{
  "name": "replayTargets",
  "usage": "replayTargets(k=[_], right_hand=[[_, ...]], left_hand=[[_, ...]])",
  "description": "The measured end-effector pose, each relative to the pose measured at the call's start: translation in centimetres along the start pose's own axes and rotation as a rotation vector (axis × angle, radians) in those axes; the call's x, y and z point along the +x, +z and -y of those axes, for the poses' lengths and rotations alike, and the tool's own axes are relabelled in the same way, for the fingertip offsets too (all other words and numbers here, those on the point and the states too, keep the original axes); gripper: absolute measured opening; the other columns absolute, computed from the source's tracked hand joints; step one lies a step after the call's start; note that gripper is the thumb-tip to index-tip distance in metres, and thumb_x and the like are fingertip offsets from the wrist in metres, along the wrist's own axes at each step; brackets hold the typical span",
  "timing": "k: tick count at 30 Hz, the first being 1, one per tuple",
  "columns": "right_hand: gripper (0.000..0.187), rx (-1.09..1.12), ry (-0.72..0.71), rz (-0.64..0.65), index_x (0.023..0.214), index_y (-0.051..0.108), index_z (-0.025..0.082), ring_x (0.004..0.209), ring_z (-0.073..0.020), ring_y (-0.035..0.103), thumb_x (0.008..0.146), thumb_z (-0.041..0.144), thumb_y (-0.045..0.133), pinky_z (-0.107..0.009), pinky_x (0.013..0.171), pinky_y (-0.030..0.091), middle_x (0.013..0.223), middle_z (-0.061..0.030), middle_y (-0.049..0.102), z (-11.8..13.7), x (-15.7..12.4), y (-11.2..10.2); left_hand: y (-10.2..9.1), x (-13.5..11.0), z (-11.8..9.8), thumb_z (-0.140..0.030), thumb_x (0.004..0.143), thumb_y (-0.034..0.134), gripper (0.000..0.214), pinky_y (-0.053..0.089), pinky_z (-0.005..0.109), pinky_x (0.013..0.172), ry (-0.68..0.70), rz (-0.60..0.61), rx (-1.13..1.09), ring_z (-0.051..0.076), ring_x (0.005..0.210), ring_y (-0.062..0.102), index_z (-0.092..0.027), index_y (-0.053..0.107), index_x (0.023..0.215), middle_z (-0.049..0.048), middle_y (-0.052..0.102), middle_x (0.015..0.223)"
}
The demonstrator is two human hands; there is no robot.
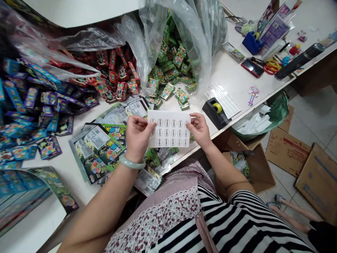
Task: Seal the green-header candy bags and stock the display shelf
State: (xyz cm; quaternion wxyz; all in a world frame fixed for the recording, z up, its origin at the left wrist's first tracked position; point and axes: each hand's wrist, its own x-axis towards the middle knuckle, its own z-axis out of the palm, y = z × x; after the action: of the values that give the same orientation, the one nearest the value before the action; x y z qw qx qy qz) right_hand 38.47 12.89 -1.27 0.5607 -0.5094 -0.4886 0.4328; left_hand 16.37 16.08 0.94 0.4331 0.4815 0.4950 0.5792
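Observation:
A white sheet of round stickers point(170, 133), printed in rows with dark characters, is held up in front of me. My left hand point(138, 135) pinches its left edge between thumb and fingers, a pale green bangle point(132, 163) around that wrist. At the opposite edge my right hand point(199, 130) grips the sheet the same way. Beneath the sheet and my left hand lie flat printed cards point(96, 151) in black and green, overlapping on the table. Small green boxes point(167, 91) lie just beyond the sheet.
Piles of red boxes point(121, 75) and purple and blue boxes point(31, 100) fill the left, partly under clear plastic bags point(207, 38). A black tape dispenser point(216, 113) stands near the table edge. Further right are a phone point(252, 67), scissors point(271, 66) and a black bottle point(299, 61).

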Motion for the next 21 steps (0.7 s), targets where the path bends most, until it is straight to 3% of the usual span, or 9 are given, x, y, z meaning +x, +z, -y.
replayTargets(k=[6, 11, 14, 18, 21], right_hand=[[0.029, 0.025, 0.018, 0.034, 0.098, 0.066, 0.023, 0.081, -0.0158, 0.064, 0.081, 0.047, 0.069, -0.031, 0.075, 0.055, 0.092, -0.0025, 0.070, 0.6, 0.3, 1.2], [0.034, 0.004, 0.014, 0.062, 0.105, 0.070, 0.023, 0.086, -0.0174, 0.066, 0.078, 0.044, 0.074, -0.034, 0.081, 0.057, 0.105, -0.0051, 0.073, 1.3, 0.0, 1.0], [0.031, -0.086, -0.057, 0.089, 0.107, 0.071, 0.024, 0.085, -0.0171, 0.067, 0.079, 0.036, 0.074, -0.035, 0.082, 0.057, 0.107, -0.0049, 0.073, 1.9, -0.3, 0.9], [0.018, -0.243, -0.142, 0.118, 0.098, 0.073, 0.024, 0.076, -0.0160, 0.063, 0.082, 0.031, 0.070, -0.034, 0.075, 0.055, 0.094, -0.0035, 0.072, 3.1, -0.4, 0.7], [0.009, -0.320, -0.182, 0.144, 0.088, 0.073, 0.025, 0.078, -0.0170, 0.061, 0.082, 0.029, 0.068, -0.035, 0.077, 0.054, 0.085, -0.0026, 0.066, 3.7, -0.3, 0.6]], left_hand=[[-0.9, -1.2, -0.8, -0.034, 0.068, 0.081, 0.025, 0.050, 0.026, 0.067, -0.049, 0.087, 0.001, 0.014, 0.075, 0.060, -0.021, 0.066, 0.083, 0.0011, 0.065, 0.083], [-1.8, -1.7, -1.4, -0.033, 0.069, 0.082, 0.039, 0.055, 0.030, 0.073, -0.103, 0.160, -0.032, 0.017, 0.086, 0.065, -0.023, 0.071, 0.105, 0.0059, 0.071, 0.101], [-2.3, -2.0, -2.1, -0.030, 0.073, 0.080, 0.038, 0.054, 0.031, 0.076, 0.008, 0.169, 0.140, 0.018, 0.085, 0.064, -0.023, 0.072, 0.109, 0.0054, 0.070, 0.099], [-2.9, -2.2, -2.9, -0.025, 0.081, 0.072, 0.010, 0.051, 0.036, 0.081, 0.279, 0.137, 0.461, 0.018, 0.078, 0.058, -0.024, 0.075, 0.091, 0.0018, 0.062, 0.080], [-3.4, -2.2, -3.0, -0.027, 0.079, 0.074, 0.002, 0.046, 0.044, 0.096, 0.359, 0.105, 0.519, 0.023, 0.100, 0.059, -0.025, 0.073, 0.079, 0.0033, 0.062, 0.094]])
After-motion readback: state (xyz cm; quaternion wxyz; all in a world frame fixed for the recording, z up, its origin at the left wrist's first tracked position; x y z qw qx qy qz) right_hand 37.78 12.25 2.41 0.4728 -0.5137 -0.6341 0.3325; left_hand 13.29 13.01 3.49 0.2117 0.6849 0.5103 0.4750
